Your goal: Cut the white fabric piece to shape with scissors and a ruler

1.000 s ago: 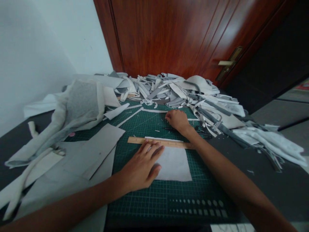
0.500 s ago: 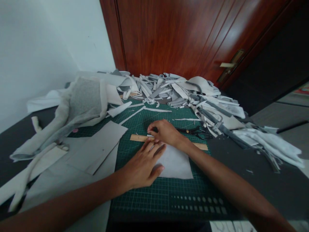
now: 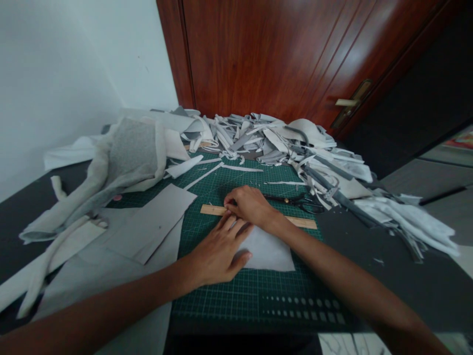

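My left hand [image 3: 221, 251] lies flat with its fingers spread over a white sheet [image 3: 268, 251], fingertips reaching the lower edge of a wooden ruler [image 3: 301, 222]. Just above those fingertips, my right hand [image 3: 249, 204] is closed in a pinch over the left part of the ruler. Whatever sits between its thumb and forefinger is hidden. The ruler lies across the top of the sheet, and both rest on a green cutting mat [image 3: 218, 301]. Black-handled scissors [image 3: 295, 201] lie beyond the ruler, partly behind my right hand.
Grey-white card pieces [image 3: 162, 217] overlap the mat's left side. Thick grey felt [image 3: 133, 148] is bunched at the left. A heap of white and grey scraps [image 3: 254, 138] lines the back of the dark table [image 3: 369, 266], below a wooden door [image 3: 251, 54].
My right hand has come down slightly toward the ruler and left fingertips. A small white bit visible under it before is now covered. My left hand stays in place.
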### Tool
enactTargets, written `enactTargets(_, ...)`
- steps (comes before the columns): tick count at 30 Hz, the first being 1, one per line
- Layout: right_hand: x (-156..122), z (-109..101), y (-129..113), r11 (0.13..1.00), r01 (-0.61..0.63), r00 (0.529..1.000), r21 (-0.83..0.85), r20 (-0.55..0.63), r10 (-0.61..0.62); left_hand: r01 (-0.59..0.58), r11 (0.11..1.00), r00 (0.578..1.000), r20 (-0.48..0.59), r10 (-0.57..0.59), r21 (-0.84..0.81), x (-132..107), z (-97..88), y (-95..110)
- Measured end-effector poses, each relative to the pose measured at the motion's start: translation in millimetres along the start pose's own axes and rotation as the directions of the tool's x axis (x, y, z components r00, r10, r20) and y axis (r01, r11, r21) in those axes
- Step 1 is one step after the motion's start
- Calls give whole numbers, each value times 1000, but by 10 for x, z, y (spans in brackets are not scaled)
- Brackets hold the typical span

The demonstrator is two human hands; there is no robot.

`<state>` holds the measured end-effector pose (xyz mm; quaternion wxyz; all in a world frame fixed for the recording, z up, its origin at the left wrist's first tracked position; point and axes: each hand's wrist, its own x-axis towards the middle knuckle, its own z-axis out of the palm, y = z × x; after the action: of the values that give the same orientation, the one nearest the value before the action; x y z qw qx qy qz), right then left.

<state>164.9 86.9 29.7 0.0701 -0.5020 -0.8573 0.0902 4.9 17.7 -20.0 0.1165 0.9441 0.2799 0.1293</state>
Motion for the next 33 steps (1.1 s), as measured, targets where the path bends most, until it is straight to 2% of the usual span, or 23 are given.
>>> enactTargets(7, 19, -69, -100, 997, -7, 999, -76, 40, 10, -7, 1000, 1000, -21, 7, 13, 1, 8, -18)
enactTargets(14, -29, -143, -79, 994, -14, 997, -112, 75, 22, -6, 999, 1000, -8, 6, 38, -2, 16, -28)
enactTargets(33, -470, -244, 382, 979, -89, 987, -183, 116, 111, -17, 998, 1000, -5, 18, 66, 7, 10, -41)
